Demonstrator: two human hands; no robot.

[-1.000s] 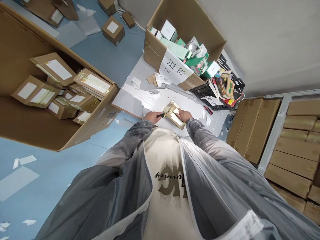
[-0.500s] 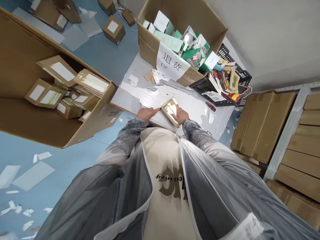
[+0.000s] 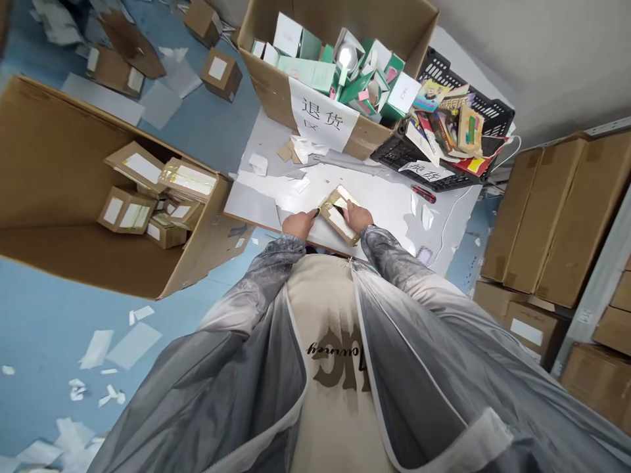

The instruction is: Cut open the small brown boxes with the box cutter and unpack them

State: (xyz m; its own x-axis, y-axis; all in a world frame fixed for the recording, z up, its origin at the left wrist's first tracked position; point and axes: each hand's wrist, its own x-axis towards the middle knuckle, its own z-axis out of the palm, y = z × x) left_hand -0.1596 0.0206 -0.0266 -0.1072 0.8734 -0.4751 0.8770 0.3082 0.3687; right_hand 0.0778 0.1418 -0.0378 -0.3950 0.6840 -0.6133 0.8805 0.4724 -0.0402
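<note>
A small cardboard box (image 3: 340, 215) with a white label and shiny tape lies tilted on the white table (image 3: 290, 190), near its front edge. My right hand (image 3: 358, 217) grips the box's right side, thumb on top by the label. A dark patch shows on the box beside that thumb; whether it is a gap or a shadow is unclear. Closed at the box's left corner, my left hand (image 3: 298, 225) holds a small black-and-yellow tool (image 3: 317, 212), mostly hidden by the fingers.
A large carton (image 3: 269, 85) of green-and-white boxes stands behind, beside a black crate (image 3: 394, 148) of books. Paper scraps and a red-and-black tool (image 3: 424, 193) lie on the table. To the left is a big open carton (image 3: 59, 256) with parcels; tall cartons (image 3: 562, 217) stand right.
My view has shifted slightly. The left hand has turned more upright at the box's corner, and the right hand's fingers have curled more around the box. The dark patch now shows beside the right thumb.
</note>
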